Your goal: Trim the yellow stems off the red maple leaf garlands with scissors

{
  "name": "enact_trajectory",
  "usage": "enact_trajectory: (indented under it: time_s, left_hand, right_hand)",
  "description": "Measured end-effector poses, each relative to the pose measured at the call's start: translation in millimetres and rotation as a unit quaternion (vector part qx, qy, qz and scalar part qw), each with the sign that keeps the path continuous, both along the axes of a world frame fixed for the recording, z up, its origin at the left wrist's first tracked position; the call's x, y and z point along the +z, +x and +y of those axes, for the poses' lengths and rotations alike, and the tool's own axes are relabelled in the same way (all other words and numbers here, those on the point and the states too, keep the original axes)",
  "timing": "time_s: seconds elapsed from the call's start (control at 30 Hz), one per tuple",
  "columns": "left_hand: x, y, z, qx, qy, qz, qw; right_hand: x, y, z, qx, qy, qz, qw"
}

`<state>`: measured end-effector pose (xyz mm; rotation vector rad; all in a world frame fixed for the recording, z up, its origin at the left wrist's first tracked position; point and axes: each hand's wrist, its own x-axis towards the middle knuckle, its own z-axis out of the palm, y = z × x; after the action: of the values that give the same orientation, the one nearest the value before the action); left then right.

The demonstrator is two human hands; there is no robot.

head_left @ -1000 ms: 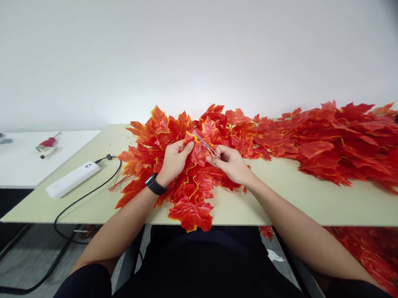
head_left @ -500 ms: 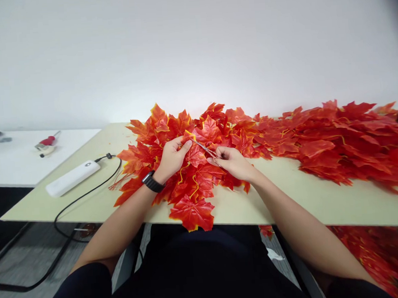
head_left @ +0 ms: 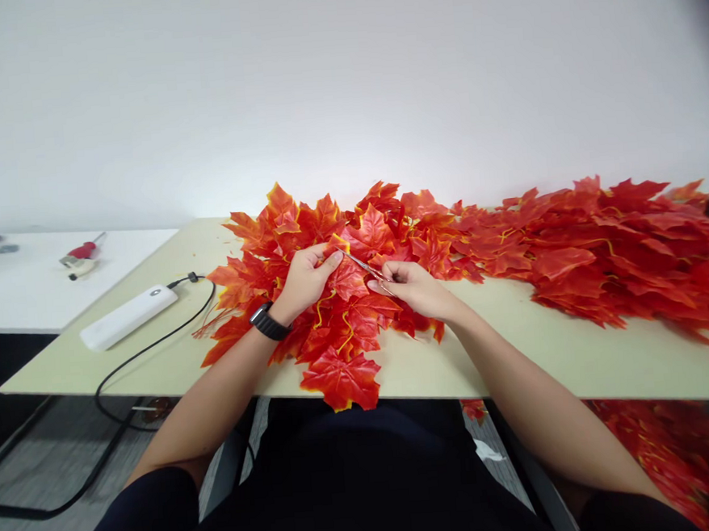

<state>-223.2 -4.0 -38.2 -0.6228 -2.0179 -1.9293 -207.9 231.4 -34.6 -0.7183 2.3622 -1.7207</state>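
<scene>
My left hand (head_left: 307, 278) pinches the yellow-edged part of an artificial maple leaf (head_left: 339, 242) between thumb and fingers, above a pile of red-orange maple leaves (head_left: 364, 325). My right hand (head_left: 413, 287) grips a small pair of scissors (head_left: 367, 269) by its handles. The metal blades point up and left, their tips reaching the leaf at my left fingertips. Whether the blades are parted cannot be made out. A black watch (head_left: 269, 323) is on my left wrist.
More red leaves (head_left: 596, 248) lie along the right of the pale table (head_left: 505, 336), with others (head_left: 659, 446) below. A white power bank (head_left: 128, 318) with a black cable (head_left: 154, 344) sits at left. A red-handled tool (head_left: 83, 252) lies on the white table (head_left: 16, 293).
Hands, scissors and leaf keep almost the same places. The whole view has shifted very slightly.
</scene>
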Motion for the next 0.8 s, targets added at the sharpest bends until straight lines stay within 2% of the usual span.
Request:
enact_trajectory:
  time_s: [0.27,0.57,0.8]
  left_hand:
    - [1.0,4.3,4.5,-0.023,0.064,-0.053,0.996]
    - [-0.4,4.6,5.4,-0.038,0.093,-0.077,0.992]
    - [-5.4,6.3,12.0,-0.014,0.109,-0.054,0.992]
  right_hand:
    - [-4.5,0.3,-4.7,-0.016,-0.002,0.014,1.000]
    - [-12.0,-2.3,-6.7,-0.029,-0.008,0.027,0.999]
    - [-20.9,-0.4,-14.1,-0.052,-0.038,0.072,0.995]
